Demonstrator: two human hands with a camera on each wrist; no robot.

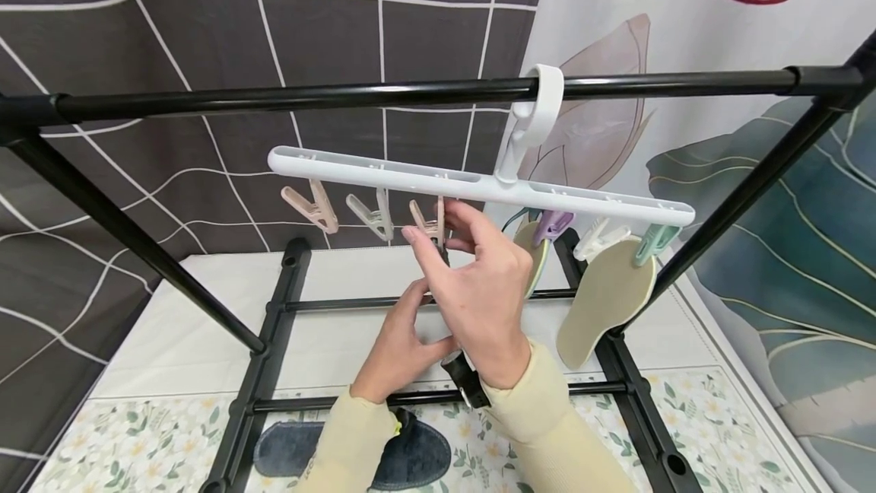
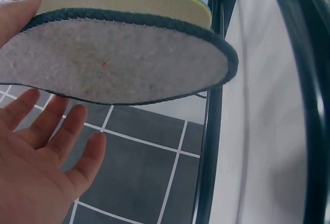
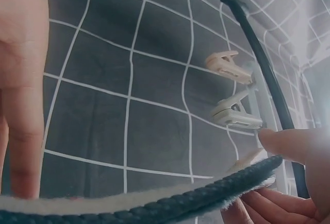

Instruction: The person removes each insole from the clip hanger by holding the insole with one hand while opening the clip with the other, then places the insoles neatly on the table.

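A fleecy insole (image 2: 124, 62) with a dark stitched edge hangs near the hands, one end up at a pale pink clothespin (image 1: 429, 225) under the white hanger (image 1: 411, 179). My right hand (image 1: 482, 280) pinches that clothespin between thumb and fingers. Fingers spread, my left hand (image 1: 407, 345) lies around the insole, thumb at one edge and fingertips at the other in the left wrist view. In the head view the insole is mostly hidden behind the hands. To the left dangle another pink clothespin (image 1: 315, 206) and a grey-white clothespin (image 1: 372, 214).
A beige insole (image 1: 605, 303) hangs at right from a green clothespin (image 1: 655, 243); another hangs from a purple clothespin (image 1: 553, 226). The hanger hooks over a black rack bar (image 1: 342, 93). Below, a dark blue sole-shaped piece (image 1: 414, 456) lies on floral cloth (image 1: 150, 443).
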